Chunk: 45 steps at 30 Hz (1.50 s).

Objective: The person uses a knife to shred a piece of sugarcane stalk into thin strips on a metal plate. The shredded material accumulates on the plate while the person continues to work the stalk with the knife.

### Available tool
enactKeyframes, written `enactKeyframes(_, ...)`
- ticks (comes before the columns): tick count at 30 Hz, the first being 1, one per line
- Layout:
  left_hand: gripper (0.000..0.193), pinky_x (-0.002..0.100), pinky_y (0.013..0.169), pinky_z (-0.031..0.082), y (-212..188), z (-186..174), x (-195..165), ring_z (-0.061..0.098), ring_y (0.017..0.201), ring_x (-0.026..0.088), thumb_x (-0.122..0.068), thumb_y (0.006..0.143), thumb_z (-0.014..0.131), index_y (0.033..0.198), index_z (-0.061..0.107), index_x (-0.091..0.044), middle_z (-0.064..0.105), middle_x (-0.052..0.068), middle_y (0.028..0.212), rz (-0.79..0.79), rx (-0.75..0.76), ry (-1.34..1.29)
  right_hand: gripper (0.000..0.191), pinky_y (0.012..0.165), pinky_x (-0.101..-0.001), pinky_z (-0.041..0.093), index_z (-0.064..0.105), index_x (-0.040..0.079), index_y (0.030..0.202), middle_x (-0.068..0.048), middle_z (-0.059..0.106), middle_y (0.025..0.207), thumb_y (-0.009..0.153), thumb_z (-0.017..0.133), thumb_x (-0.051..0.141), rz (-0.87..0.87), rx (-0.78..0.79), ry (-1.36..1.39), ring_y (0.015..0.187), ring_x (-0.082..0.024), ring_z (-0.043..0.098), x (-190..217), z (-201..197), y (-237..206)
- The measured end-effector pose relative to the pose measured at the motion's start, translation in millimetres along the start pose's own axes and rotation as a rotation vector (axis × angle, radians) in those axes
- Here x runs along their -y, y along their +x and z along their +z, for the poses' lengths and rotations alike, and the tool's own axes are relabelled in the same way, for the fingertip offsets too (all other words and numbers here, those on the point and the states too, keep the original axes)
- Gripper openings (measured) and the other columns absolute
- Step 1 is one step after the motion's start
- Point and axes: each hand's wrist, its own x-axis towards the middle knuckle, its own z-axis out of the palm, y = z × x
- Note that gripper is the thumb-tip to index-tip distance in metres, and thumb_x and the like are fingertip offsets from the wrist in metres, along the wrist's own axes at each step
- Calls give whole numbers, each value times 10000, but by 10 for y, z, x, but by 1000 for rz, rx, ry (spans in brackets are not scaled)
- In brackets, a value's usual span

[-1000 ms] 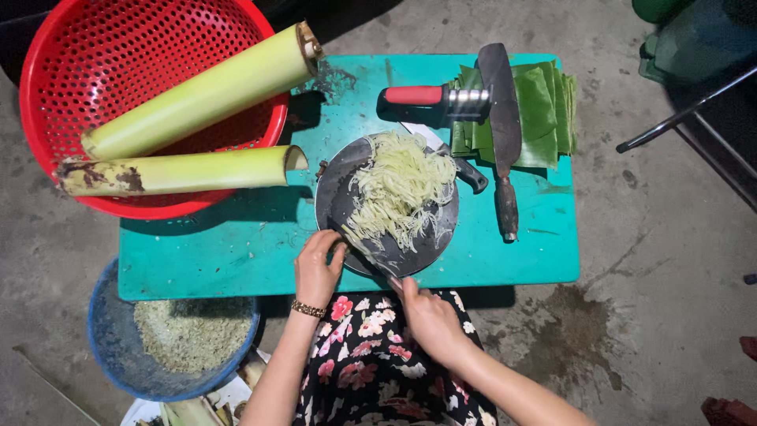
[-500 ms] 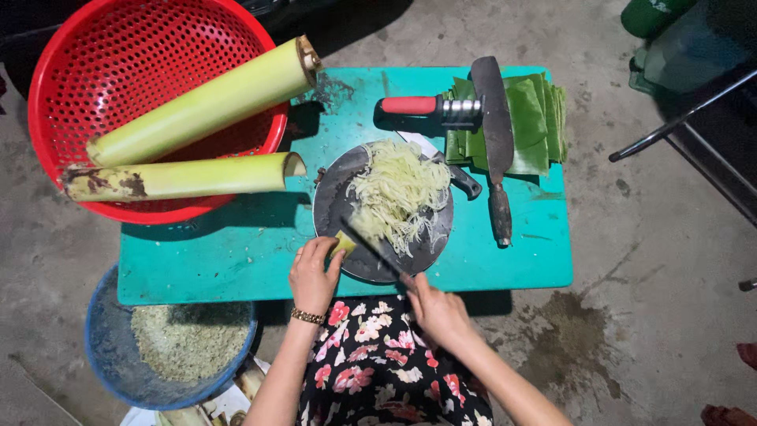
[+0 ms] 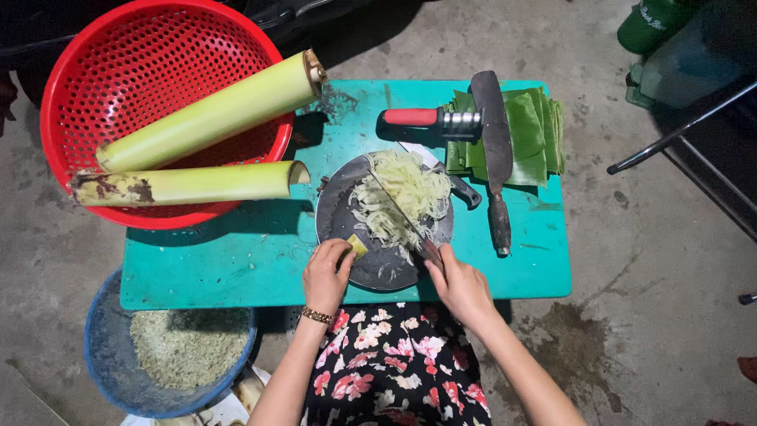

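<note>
Bare concrete lay under a small teal table [image 3: 236, 268], where we worked at a round dark chopping board [image 3: 339, 229]. Our left hand [image 3: 327, 272] pinched a short pale-green stem stub [image 3: 357, 245] at the board's near edge; it looked light, moist and apt to slip, best held by its back end. Our right hand [image 3: 461, 288] was closed around the handle of a thin knife [image 3: 402, 214], whose long axis ran diagonally up and left across the soft shreds [image 3: 398, 197]. Two long stems [image 3: 205, 122] rested in the red basket [image 3: 110, 71] beyond.
</note>
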Motion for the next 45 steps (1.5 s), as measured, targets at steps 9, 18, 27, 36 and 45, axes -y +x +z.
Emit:
enactKeyframes(9,96,395,828,547,-27,42,-9,687,962,288,-116,880,739,971,735,-86,728,50,1048,49,-41,-14,287,666,-574,553,455,99,1144,-228,732,851,1013,547,337,37,245,11,770,-464,704,122,457,-602)
enactKeyframes(18,110,390,815,549,13,84,-68,681,945,288,-106,855,746,963,727,-93,720,49,1035,78,-36,63,264,563,-526,576,440,76,1123,-192,674,836,1025,525,306,-24,226,-135,668,-423,700,110,467,-752)
enactKeyframes(27,93,394,815,553,13,57,-76,689,943,291,-103,868,729,961,731,-95,725,49,1032,50,-14,38,239,514,-539,562,412,45,1162,-234,661,781,978,502,169,-88,187,-102,613,-439,685,66,681,-630)
enactKeyframes(36,90,412,806,553,23,25,-62,693,958,308,-118,883,720,966,726,-83,717,59,1048,1,24,44,245,579,-551,559,411,68,1135,-208,703,758,1032,496,273,-27,329,-115,668,-442,694,54,487,-530)
enactKeyframes(45,109,409,787,553,-17,25,-66,692,940,308,-127,850,747,949,738,-82,724,69,1018,-3,-12,57,275,575,-548,571,400,49,1172,-220,688,800,974,492,217,6,323,-162,672,-437,706,45,434,-793)
